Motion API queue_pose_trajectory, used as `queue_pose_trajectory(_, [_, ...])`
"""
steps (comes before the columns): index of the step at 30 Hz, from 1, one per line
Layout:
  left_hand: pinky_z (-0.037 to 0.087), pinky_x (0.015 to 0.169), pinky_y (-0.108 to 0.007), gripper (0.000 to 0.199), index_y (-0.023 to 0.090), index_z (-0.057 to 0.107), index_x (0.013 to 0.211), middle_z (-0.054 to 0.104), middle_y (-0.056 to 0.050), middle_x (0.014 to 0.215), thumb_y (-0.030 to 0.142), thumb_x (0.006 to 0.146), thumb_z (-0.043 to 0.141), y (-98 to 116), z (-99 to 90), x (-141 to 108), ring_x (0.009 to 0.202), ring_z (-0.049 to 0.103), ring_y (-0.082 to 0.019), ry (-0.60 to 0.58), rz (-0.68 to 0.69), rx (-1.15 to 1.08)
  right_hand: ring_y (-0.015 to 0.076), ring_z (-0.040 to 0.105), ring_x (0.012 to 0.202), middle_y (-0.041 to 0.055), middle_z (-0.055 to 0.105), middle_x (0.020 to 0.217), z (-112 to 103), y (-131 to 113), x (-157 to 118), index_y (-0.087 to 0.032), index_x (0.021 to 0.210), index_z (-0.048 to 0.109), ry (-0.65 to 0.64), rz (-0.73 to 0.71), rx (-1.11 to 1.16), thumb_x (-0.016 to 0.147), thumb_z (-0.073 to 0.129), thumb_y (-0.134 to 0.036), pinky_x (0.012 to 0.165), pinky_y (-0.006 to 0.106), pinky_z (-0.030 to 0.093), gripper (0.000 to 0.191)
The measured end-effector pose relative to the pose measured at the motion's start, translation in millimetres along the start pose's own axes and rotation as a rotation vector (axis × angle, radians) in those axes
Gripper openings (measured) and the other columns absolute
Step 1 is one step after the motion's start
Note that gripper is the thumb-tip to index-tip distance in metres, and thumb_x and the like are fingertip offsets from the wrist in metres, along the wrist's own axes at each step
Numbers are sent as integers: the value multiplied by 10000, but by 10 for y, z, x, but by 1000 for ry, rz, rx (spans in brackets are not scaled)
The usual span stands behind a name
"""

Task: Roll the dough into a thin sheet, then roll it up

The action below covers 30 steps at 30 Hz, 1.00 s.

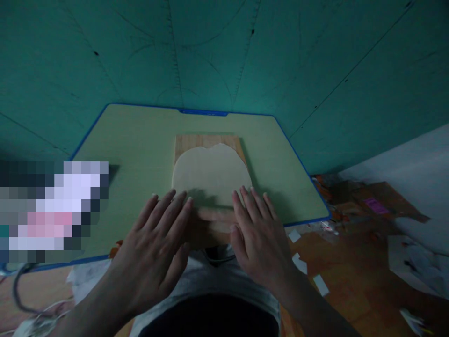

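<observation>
A flat, pale sheet of dough lies on a wooden board, spreading past the board's sides. Across its near edge runs a wooden rolling pin, seen between my hands. My left hand lies palm down over the pin's left part, its fingers stretched out and slightly apart. Over the right part rests my right hand, also palm down with fingers extended. The pin's ends are hidden under my hands.
The board sits on a pale green table with a blue edge, against a green wall. A blurred-out object is at the left. Cardboard and white paper pieces lie on the floor at the right.
</observation>
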State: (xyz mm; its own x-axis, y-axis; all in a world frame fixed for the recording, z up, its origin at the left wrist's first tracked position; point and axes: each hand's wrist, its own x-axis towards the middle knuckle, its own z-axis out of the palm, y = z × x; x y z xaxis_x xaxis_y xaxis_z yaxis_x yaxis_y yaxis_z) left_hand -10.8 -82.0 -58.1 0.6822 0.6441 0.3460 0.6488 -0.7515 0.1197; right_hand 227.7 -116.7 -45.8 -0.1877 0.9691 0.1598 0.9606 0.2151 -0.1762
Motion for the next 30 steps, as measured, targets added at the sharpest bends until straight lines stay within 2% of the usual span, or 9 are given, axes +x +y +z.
queue_pose_trajectory(3, [260, 1225, -574, 624, 101, 253, 1597, 433, -204, 1577, 306, 1013, 336, -75, -35, 45, 1491, 354, -352, -10, 15, -14, 330, 320, 1511, 158, 431, 1594, 0, -15, -81, -110, 1550, 383, 17, -17, 24, 917, 438, -222, 1233, 628, 239, 644])
queue_pose_trajectory(5, [316, 1202, -557, 577, 101, 367, 1548, 498, -199, 1531, 378, 1044, 317, -173, -39, 176, 1452, 420, -342, -36, 1, -17, 302, 369, 1489, 172, 459, 1572, -15, 20, -61, -77, 1549, 372, 26, -42, 49, 921, 402, -175, 1238, 588, 267, 636])
queue_pose_trajectory(7, [384, 1164, -539, 625, 89, 440, 1503, 522, -207, 1507, 490, 1056, 269, -277, -18, 372, 1422, 465, -333, -65, -36, -30, 276, 418, 1463, 190, 479, 1553, -33, 82, 13, -40, 1537, 378, 36, -66, 73, 951, 358, -158, 1228, 526, 322, 599])
queue_pose_trajectory(10, [420, 1140, -527, 721, 59, 489, 1463, 522, -218, 1504, 560, 1052, 173, -389, 55, 670, 1438, 446, -327, -83, -105, -36, 302, 461, 1433, 219, 491, 1535, -44, 180, 164, -31, 1482, 470, 32, -50, 48, 1001, 351, -225, 1189, 502, 391, 533])
queue_pose_trajectory(13, [366, 1176, -551, 705, 55, 510, 1451, 513, -208, 1515, 538, 1056, 182, -418, 130, 799, 1476, 379, -352, -90, -118, -8, 344, 471, 1421, 233, 484, 1535, -32, 219, 250, -40, 1433, 543, 2, -35, -20, 1005, 385, -279, 1183, 545, 386, 514])
queue_pose_trajectory(16, [361, 1182, -551, 654, 55, 473, 1481, 489, -204, 1537, 502, 1059, 249, -394, 152, 709, 1485, 354, -368, -91, -112, -14, 345, 455, 1432, 208, 483, 1544, -25, 185, 207, -28, 1466, 502, -19, -80, -43, 992, 411, -292, 1190, 556, 376, 550])
queue_pose_trajectory(21, [380, 1172, -548, 616, 65, 360, 1540, 421, -215, 1581, 447, 1059, 317, -335, 100, 379, 1503, 319, -360, -31, -32, -19, 331, 498, 1394, 193, 485, 1547, -47, 58, -11, -11, 1486, 463, -6, -167, -60, 964, 424, -255, 1133, 515, 453, 577])
queue_pose_trajectory(27, [359, 1180, -555, 707, 125, 136, 1628, 383, -201, 1606, 444, 1042, 370, -195, 45, 3, 1535, 240, -376, -24, -27, 56, 268, 453, 1431, 135, 469, 1573, -41, -107, -302, -77, 1491, 469, 45, -191, -58, 979, 440, -243, 1141, 451, 424, 539])
queue_pose_trajectory(30, [309, 1212, -545, 733, 149, 112, 1636, 366, -177, 1624, 453, 1032, 394, -124, 25, -163, 1532, 258, -361, -22, -52, 95, 257, 423, 1451, 129, 450, 1588, -40, -157, -417, -81, 1496, 461, 56, -221, -52, 977, 455, -252, 1146, 430, 407, 547])
